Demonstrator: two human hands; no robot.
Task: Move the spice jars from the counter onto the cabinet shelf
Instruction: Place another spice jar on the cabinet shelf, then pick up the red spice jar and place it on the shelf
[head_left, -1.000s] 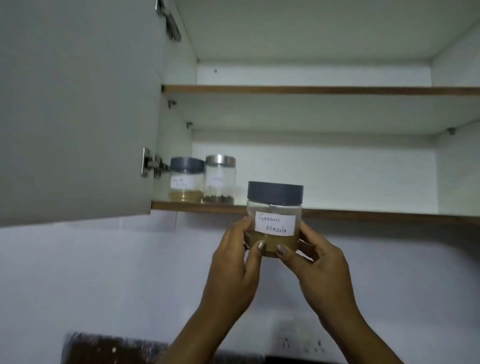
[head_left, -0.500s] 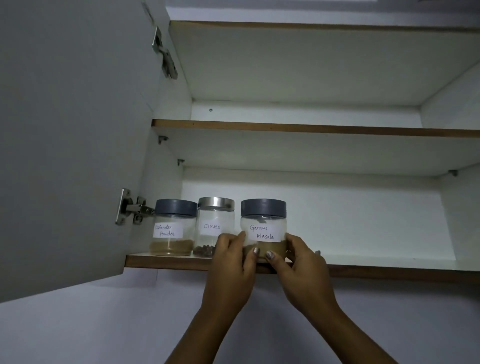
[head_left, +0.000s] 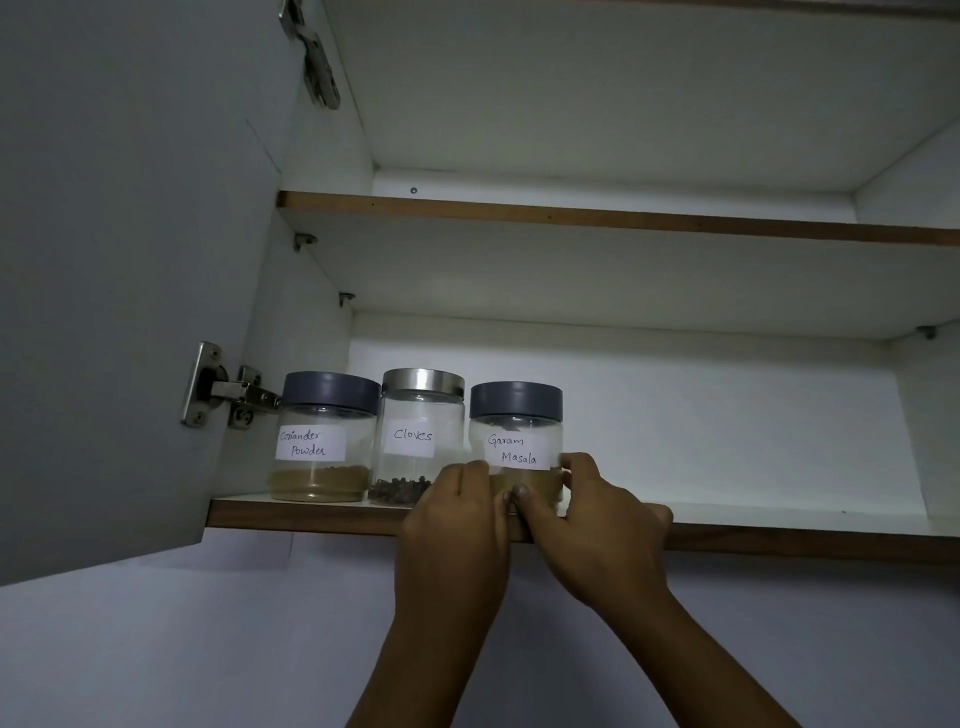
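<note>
Overhead, the Garam Masala jar is gripped at its base by the left hand and right hand, fingers curled round it, on the lower shelf, just right of the Cloves jar.

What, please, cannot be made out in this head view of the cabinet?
Head view:
Garam Masala jar: base hidden by left hand and right hand, so contact with the lower shelf is unclear.
Cloves jar: lower right corner, behind the left hand.
Upper shelf: its top, hidden by its own underside.
Counter: below the frame's bottom edge.

Head camera, upward, close below shelf
</note>
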